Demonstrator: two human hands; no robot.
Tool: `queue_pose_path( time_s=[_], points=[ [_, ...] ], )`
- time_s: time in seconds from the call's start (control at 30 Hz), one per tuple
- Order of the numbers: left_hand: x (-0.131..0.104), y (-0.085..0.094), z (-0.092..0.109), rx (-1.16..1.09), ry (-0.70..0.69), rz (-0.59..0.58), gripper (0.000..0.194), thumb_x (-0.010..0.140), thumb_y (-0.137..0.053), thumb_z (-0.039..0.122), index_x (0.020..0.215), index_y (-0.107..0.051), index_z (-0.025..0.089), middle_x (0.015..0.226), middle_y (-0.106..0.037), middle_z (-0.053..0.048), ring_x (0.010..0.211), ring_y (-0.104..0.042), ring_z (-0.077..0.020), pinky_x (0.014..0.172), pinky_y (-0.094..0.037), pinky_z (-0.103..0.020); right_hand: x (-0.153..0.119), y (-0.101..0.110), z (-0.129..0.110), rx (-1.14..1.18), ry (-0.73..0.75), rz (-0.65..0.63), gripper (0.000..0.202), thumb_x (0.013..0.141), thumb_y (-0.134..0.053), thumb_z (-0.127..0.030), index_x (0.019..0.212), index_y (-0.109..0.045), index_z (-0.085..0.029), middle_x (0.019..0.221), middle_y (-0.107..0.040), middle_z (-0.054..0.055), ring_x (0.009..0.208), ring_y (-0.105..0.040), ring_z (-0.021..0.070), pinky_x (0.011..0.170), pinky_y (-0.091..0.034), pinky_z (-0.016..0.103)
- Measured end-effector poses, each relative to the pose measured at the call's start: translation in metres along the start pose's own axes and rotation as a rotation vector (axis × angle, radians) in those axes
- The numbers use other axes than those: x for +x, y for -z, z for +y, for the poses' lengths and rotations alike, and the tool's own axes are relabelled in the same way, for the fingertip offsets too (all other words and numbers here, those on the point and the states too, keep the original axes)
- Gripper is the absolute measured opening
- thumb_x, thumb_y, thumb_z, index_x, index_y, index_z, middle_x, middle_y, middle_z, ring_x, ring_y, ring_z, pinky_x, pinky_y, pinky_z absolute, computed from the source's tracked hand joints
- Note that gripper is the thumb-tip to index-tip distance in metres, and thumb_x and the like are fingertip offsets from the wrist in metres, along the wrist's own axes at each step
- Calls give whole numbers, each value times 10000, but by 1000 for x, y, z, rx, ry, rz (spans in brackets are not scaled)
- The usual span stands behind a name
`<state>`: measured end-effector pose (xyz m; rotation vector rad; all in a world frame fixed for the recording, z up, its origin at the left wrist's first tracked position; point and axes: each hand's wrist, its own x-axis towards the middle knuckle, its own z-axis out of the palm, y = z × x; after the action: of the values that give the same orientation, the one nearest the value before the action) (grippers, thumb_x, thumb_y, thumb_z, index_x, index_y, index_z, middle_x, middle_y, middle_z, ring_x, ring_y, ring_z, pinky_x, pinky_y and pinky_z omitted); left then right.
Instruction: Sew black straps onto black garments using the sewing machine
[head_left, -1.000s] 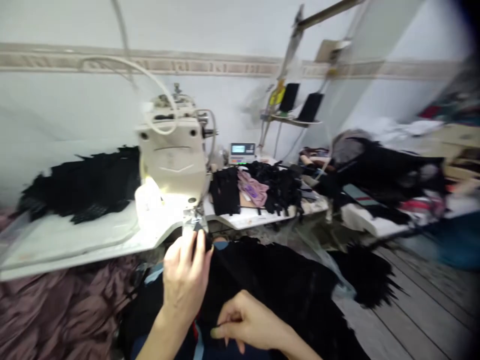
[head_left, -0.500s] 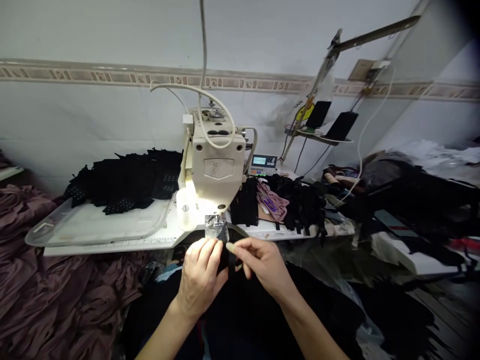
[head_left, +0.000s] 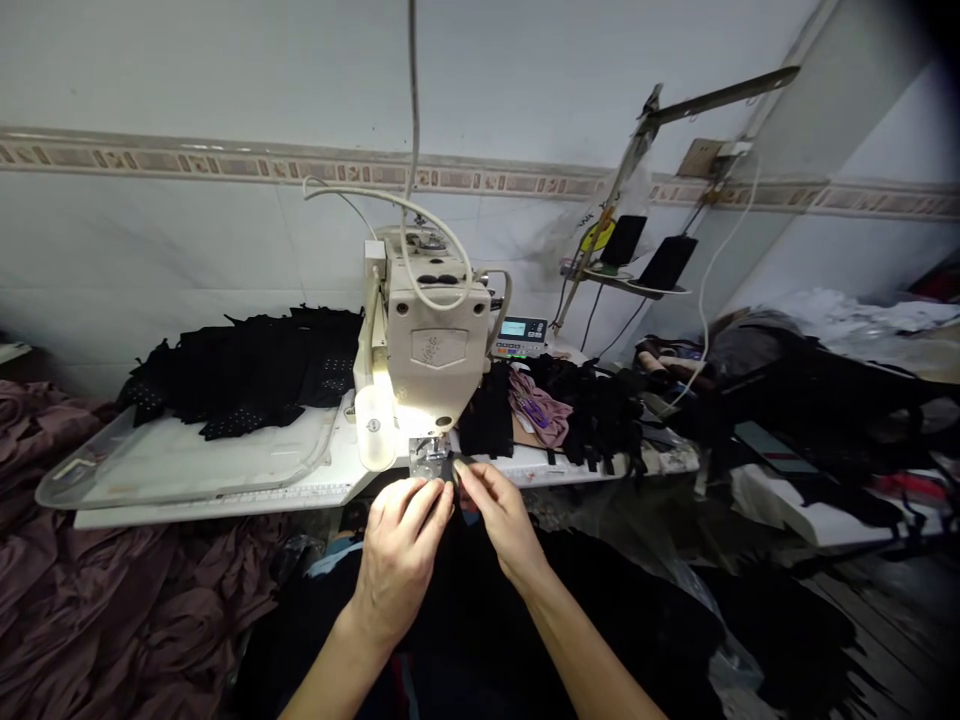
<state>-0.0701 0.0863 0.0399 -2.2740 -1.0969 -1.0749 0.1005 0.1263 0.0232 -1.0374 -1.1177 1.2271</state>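
1. At far left, mauve cloth [head_left: 135, 600] is heaped in soft, loose folds.
2. Black pieces [head_left: 247, 365] are stacked on a clear, round-cornered plastic tray [head_left: 214, 465]; jagged edges and pale dots are shown.
3. The left hand [head_left: 397, 555] is nearly closed, its fingers bent and set close together. The near end of the dark strip is held under the fingertips; the thumb's grip is hidden.
4. The cream, hard-cased machine [head_left: 439, 360] is placed straight ahead of the hands. Its shiny metal foot [head_left: 429, 455] is lit by the lamp [head_left: 375, 430], just beyond the left fingertips.
5. The dark strip [head_left: 451, 470] is held at the foot's right side, between the 2 hands. Its long axis appears to be pointed from the foot back towards the body; its lower part is covered by fingers. Both hands are in contact with it, so neither is clearly nearer.
6. The right hand [head_left: 506, 525] is almost closed, and the strip's right edge is pinched between thumb and fingertips.
7. Below both hands, matt black cloth [head_left: 480, 620] is spread over the lap.
8. Crumpled pink cloth [head_left: 547, 415] is laid among black bands, below the lit panel [head_left: 520, 335].
9. Farther right, 2 black thread cones [head_left: 622, 242] are held upright, slightly tilted, on a stand [head_left: 609, 205].
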Motion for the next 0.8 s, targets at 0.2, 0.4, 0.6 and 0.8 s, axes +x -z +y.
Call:
queue_pose_path(
  time_s=[0.2, 0.4, 0.6, 0.8],
  points=[
    [5, -5, 1, 49, -6, -10, 495, 956, -509, -38, 1401, -667, 109, 1308, -760, -138, 1226, -668, -298, 1067, -520, -466, -29, 2, 9, -40, 71, -29, 394, 977, -719, -576, 882, -776, -198, 798, -674, 24, 810, -604, 209, 758, -489, 313],
    [7, -6, 2, 105, 16, -21, 456, 957, -540, 1, 1383, -673, 98, 1301, -757, -148, 1209, -674, -308, 1052, -534, -481, -23, -6, -7, 142, -6, 7, 342, 879, -846, -522, 817, -802, -188, 774, -748, 36, 775, -665, 206, 818, -527, 332],
    [5, -12, 7, 170, 66, -26, 448, 976, -537, 26, 1394, -675, 104, 1320, -746, -165, 1224, -676, -319, 1047, -541, -487, -15, -6, -13, 192, -54, 7, 346, 837, -899, -503, 771, -806, -176, 726, -758, 31, 714, -662, 176, 759, -526, 294],
    [1, -17, 10, 139, 122, -33, 449, 1021, -545, 64, 1456, -637, 124, 1346, -730, -172, 1249, -673, -341, 1052, -558, -510, -12, -1, -5, 245, -98, -19, 333, 814, -928, -495, 824, -824, -179, 739, -768, 30, 707, -680, 178, 745, -551, 302]
  ],
)
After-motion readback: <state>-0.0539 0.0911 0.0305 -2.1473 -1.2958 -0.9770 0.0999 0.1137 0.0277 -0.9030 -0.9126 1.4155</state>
